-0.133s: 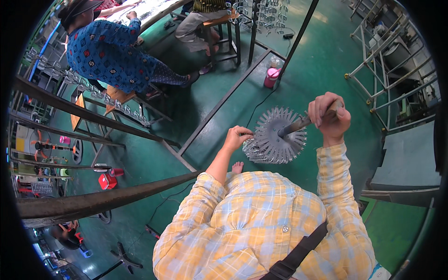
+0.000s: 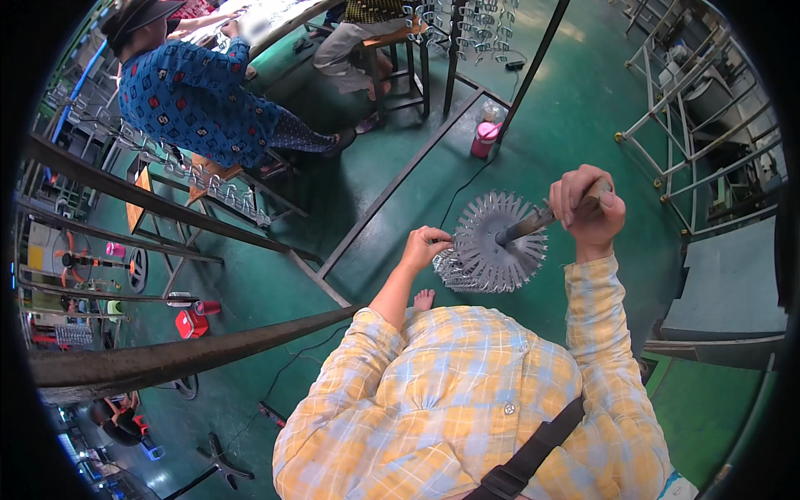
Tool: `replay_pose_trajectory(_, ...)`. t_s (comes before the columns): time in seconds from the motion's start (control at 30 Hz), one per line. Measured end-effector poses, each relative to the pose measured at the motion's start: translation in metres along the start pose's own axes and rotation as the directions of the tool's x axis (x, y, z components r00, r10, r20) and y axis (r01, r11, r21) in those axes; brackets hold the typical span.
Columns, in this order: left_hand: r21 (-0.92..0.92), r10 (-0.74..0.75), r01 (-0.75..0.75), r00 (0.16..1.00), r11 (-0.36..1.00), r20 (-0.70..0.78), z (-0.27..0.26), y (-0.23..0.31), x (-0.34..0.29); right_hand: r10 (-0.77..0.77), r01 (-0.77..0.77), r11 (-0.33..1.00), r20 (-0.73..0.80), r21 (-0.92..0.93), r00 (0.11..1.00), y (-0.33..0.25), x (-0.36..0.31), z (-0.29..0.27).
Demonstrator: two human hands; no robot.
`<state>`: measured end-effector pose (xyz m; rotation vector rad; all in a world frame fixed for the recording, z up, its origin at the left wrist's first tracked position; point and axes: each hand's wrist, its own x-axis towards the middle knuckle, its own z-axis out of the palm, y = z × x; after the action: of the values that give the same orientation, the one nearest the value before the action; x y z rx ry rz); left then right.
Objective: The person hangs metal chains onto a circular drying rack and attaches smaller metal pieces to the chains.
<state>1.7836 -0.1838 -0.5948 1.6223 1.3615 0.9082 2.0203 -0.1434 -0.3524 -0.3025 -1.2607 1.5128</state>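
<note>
A round grey metal rack with many slot-like teeth around its rim hangs in front of me. From its middle a thick rod rises toward the upper right. My right hand is wrapped around the rod's top end. At the rack's left rim my left hand is closed in a pinch; anything between its fingertips is too small to make out. Shiny bent metal pieces hang in rows beneath the disc, partly hidden by it.
A dark metal frame crosses from left to centre. A person in blue patterned clothing sits upper left at a table. A pink container stands on the floor beyond the rack. Pale wheeled frames line the right.
My hands and the round rack stay almost exactly where they were. The person in blue has shifted an arm slightly at the table.
</note>
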Motion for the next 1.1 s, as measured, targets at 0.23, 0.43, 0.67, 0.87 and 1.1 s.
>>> replay_pose_trajectory(0.23, -0.010, -0.053, 0.053, 0.998, 0.999, 0.035, 0.002, -0.001, -0.001, 0.004, -0.004, 1.000, 0.001, 0.011, 1.000, -0.001, 0.000, 0.000)
replay_pose_trajectory(0.43, -0.061, -0.044, 0.049, 0.995, 0.997, 0.085, 0.002, -0.004, -0.003, 0.000, 0.000, 1.000, -0.006, 0.006, 1.000, 0.001, 0.000, -0.001)
replay_pose_trajectory(0.67, 0.132, 0.050, -0.027, 0.984, 0.991, -0.173, -0.065, 0.054, 0.009, -0.005, 0.005, 1.000, -0.053, 0.000, 0.999, 0.000, -0.004, 0.003)
replay_pose_trajectory(0.87, 0.423, 0.508, -0.311, 0.688, 0.851, -0.518, -0.185, 0.186, 0.013, -0.016, 0.016, 1.000, -0.077, 0.004, 0.997, 0.004, -0.007, 0.001)
replay_pose_trajectory(1.1, 0.617, 0.613, -0.142, -0.076, 0.774, -0.786, -0.290, 0.292, -0.012, -0.051, 0.051, 0.999, -0.066, -0.005, 0.997, 0.009, -0.004, 0.004)
